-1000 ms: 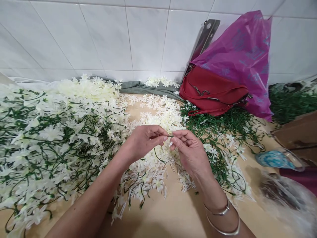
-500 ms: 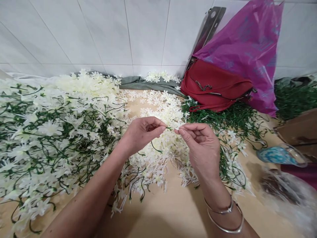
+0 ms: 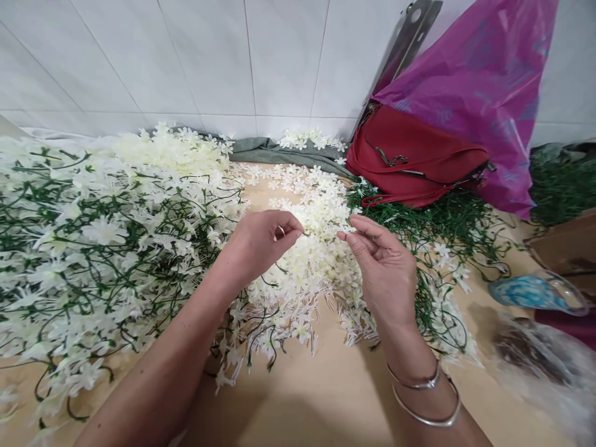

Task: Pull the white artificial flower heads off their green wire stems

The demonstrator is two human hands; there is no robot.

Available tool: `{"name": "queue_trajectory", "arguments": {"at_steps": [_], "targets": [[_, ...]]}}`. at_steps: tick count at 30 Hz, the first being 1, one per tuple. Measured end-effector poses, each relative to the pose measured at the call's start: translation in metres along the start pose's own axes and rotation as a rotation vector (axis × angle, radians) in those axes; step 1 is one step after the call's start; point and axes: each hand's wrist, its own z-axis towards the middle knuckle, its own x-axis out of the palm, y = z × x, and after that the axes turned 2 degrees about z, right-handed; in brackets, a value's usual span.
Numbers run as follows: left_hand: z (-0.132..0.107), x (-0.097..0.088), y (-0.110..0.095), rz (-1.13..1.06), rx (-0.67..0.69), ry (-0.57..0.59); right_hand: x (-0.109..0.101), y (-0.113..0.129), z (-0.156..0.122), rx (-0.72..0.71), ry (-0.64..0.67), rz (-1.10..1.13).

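My left hand (image 3: 258, 245) is closed in a pinch on the end of a thin green stem (image 3: 279, 273) that curves down under it. My right hand (image 3: 384, 270) pinches a small white flower (image 3: 343, 231) between thumb and forefinger, a short gap from the left fingertips. Both hover above a heap of loose white flowers (image 3: 311, 211) on the tan table (image 3: 321, 397). A big pile of finished green stems with white flowers (image 3: 107, 236) lies to the left. Two silver bangles (image 3: 421, 397) ring my right wrist.
A red handbag (image 3: 414, 161) and a purple plastic bag (image 3: 484, 81) lean against the tiled wall at back right. Bare green stems (image 3: 442, 230) spread below the handbag. A grey cloth (image 3: 274, 152) lies at the back. A clear plastic bag (image 3: 540, 366) and a blue object (image 3: 526, 292) sit far right.
My hands, which met at the fingertips a second ago, have drawn slightly apart. The right hand now holds a flower off the stem tip. The view has shifted a little.
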Motion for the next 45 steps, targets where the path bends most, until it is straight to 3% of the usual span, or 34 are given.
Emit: {"name": "queue_trajectory", "arguments": {"at_steps": [3,5,11,18,25,29,35,39,45], "targets": [[-0.002,0.0,0.002,0.178,0.023,0.116,-0.001,-0.002,0.001,-0.025,0.005,-0.042],[-0.002,0.004,0.001,0.255,0.034,0.111,-0.002,-0.002,0.001,-0.022,0.002,-0.06],[0.004,0.031,-0.006,0.192,0.19,0.152,-0.002,-0.004,0.002,0.028,-0.041,-0.043],[0.007,0.055,0.001,0.344,0.291,0.12,-0.003,-0.011,0.004,0.044,-0.039,0.047],[0.007,0.056,0.003,0.352,0.29,0.106,-0.002,-0.011,0.004,0.048,-0.04,0.046],[0.006,0.051,0.002,0.093,0.241,0.028,-0.003,-0.01,0.004,0.042,-0.049,0.048],[0.009,0.046,0.0,-0.53,-0.093,-0.14,-0.002,-0.007,0.001,0.057,-0.007,0.068],[0.012,0.045,-0.001,-0.819,-0.207,-0.113,0.002,-0.004,-0.005,0.054,0.091,0.016],[0.014,0.043,-0.005,-0.944,-0.286,-0.05,0.006,0.002,-0.008,0.028,0.117,-0.041]]}}
